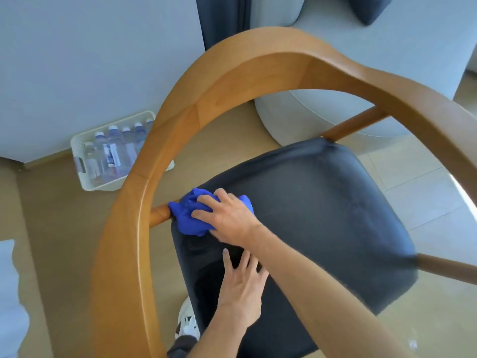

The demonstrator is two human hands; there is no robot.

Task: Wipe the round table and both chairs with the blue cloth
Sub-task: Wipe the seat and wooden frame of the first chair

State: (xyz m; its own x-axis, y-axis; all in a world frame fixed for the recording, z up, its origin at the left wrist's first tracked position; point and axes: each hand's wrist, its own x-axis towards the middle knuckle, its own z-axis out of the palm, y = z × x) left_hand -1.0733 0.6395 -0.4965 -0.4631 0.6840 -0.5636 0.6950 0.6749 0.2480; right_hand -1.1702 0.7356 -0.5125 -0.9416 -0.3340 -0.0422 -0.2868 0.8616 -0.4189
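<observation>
A chair with a curved wooden back rail (258,60) and a dark padded seat (322,202) fills the view from above. The bunched blue cloth (185,215) lies on the seat's left corner, beside a wooden post. My right hand (227,215) presses down on the cloth with its fingers spread over it. Just below it, my left hand (240,282) rests flat on the seat with its fingers straight. The round table and the other chair are out of view.
A white basket (103,186) of several water bottles stands on the wooden floor by the wall, left of the chair. A pale rounded sofa (309,112) sits behind the chair, and a dark curtain (222,19) hangs at the top. My shoe (188,321) shows under the seat.
</observation>
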